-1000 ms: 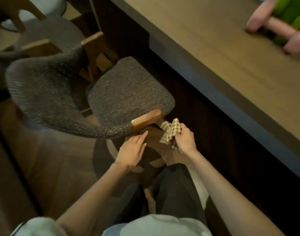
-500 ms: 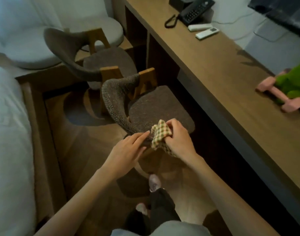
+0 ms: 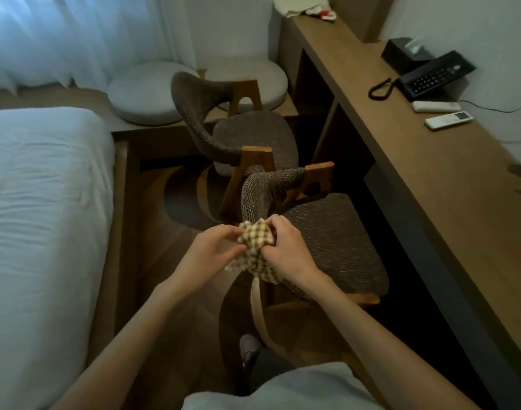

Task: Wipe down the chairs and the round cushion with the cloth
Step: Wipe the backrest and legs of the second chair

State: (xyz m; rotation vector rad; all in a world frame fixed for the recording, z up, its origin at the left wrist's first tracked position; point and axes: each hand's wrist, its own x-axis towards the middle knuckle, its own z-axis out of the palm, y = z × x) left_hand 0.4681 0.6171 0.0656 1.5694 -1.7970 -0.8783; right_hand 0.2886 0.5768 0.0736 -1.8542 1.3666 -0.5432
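Where the cloth is: the checked cloth (image 3: 256, 244) is bunched between both hands, right at the near end of the near chair's curved backrest (image 3: 260, 192); a loose part hangs below the right hand.
Left hand: the left hand (image 3: 212, 253) pinches the cloth's left edge between curled fingers and thumb.
Right hand: the right hand (image 3: 286, 250) grips the cloth's right side, its fingers curled over the bunch.
Near chair: the near chair (image 3: 336, 241) has a brown woven seat and wooden supports, and it stands close against the desk on the right.
Far chair: the far chair (image 3: 254, 137) is of the same kind, just beyond the near one, with its backrest on the left.
Cushions: the left round cushion (image 3: 146, 93) and the right round cushion (image 3: 254, 79) lie side by side on a raised ledge at the far end, behind the far chair.
Desk: the long wooden desk (image 3: 430, 184) along the right bears a black telephone (image 3: 436, 75), two remotes (image 3: 449, 119) near it, and a dark tissue box (image 3: 405, 53) farther off.
Bed: a white bed (image 3: 40, 202) fills the left.
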